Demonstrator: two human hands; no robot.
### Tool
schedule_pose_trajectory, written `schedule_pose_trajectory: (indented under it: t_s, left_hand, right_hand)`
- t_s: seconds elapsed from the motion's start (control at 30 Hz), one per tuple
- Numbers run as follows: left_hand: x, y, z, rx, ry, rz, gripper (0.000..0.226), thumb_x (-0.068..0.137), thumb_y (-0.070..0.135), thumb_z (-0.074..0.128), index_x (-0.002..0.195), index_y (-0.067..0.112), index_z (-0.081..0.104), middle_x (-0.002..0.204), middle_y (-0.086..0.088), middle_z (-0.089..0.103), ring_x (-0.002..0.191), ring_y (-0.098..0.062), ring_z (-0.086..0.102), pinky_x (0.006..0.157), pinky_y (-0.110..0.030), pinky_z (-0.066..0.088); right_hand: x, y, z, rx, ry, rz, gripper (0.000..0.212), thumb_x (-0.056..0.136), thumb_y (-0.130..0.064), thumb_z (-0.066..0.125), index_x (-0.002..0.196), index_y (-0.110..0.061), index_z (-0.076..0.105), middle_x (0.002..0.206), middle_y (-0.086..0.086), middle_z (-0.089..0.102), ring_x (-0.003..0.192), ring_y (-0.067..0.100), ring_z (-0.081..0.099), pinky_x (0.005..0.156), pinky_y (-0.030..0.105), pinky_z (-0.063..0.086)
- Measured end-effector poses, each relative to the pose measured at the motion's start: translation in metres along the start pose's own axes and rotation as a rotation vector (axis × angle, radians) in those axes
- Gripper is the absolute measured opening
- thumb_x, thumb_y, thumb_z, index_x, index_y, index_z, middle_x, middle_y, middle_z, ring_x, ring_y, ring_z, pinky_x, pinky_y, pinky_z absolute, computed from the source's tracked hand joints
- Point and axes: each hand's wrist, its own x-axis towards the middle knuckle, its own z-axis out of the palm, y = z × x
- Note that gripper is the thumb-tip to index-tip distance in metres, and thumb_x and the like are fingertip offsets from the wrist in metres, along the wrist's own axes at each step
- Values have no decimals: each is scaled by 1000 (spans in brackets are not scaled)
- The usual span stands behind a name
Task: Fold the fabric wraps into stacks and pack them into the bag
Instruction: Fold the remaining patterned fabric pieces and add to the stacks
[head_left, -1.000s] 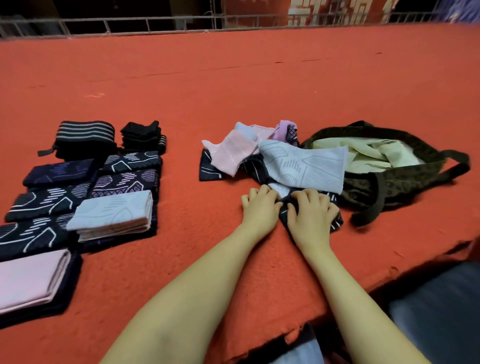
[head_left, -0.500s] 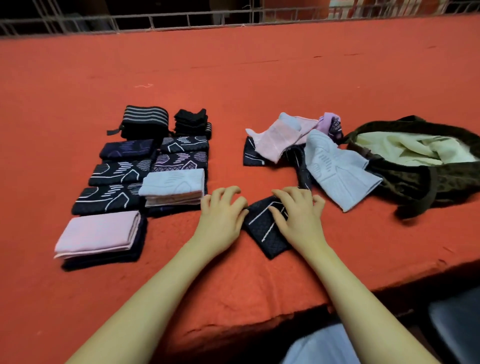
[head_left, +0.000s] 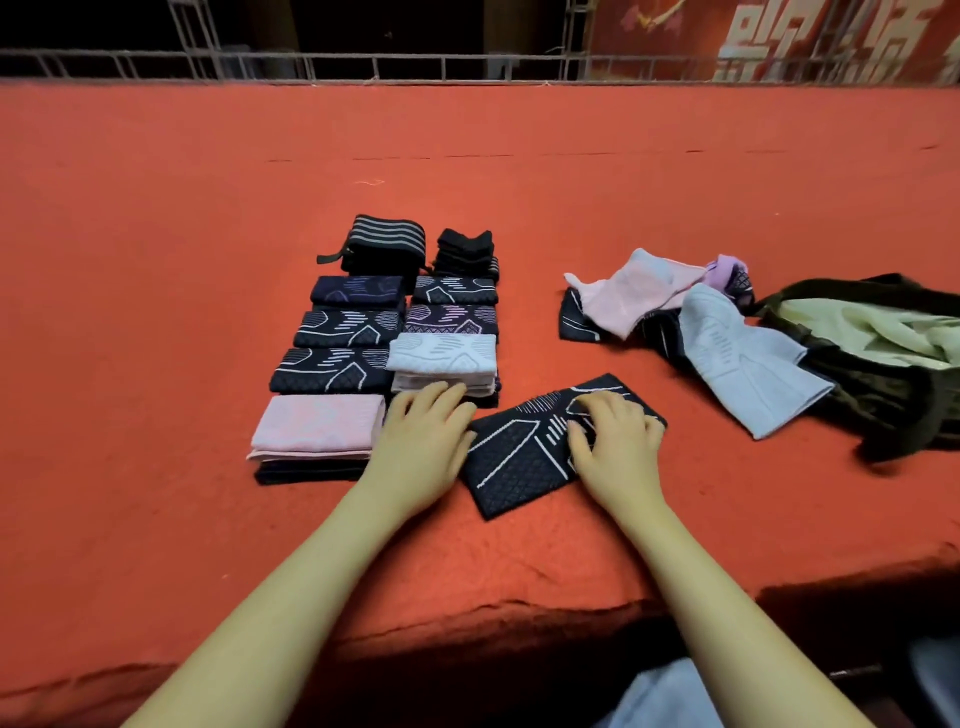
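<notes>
Both hands moved the black wrap (head_left: 524, 457) away from the loose pile (head_left: 675, 317), closer to the stacks (head_left: 384, 343); it now lies flat on the red desk (head_left: 208, 208), at 5 o'clock from the stacks. Right hand (head_left: 615, 441) lies on the wrap's right part w/ curled fingers pressing the cloth. Left hand (head_left: 423, 441) lies flat, fingers spread, just beside the wrap's left edge, fingertips near the white stack (head_left: 441, 364). Pile is at 2 o'clock from the wrap. Bag (head_left: 883, 374) is at 3 o'clock, open, pale cloth inside.
</notes>
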Motion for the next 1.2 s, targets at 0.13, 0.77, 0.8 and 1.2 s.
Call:
schedule_pose_trajectory:
  t_s: [0.13,0.77,0.8,1.2]
  left_hand:
    - [6,45,4,-116,-83,48,50,83,48,38,105,16,70,117,-5,67,107,-25,63,90,-34,37]
    - [8,31,13,-166,-103,260,58,90,51,24,122,24,65,127,-2,63,118,-25,58,101,-41,42]
    - [9,41,10,-222,-161,224,69,88,56,14,131,24,58,138,-1,54,129,-24,48,108,-38,32]
    - [41,100,32,-289,-446,-44,58,99,50,24,152,34,8,160,3,-4,147,-21,-5,118,-42,-4]
  right_hand:
    - [2,26,-4,-195,-87,259,43,94,-32,48,128,-5,49,139,11,45,125,31,38,99,43,22]
    - [-24,31,-14,-146,-33,386,35,86,-36,63,98,-3,61,130,16,48,123,35,37,98,42,17]
    - [-23,30,-15,-103,-30,384,31,85,-34,65,96,-5,60,129,15,48,122,34,38,98,41,18]
    - [-24,26,-21,209,224,166,9,83,-21,57,86,-15,51,102,-2,56,100,19,47,80,24,15]
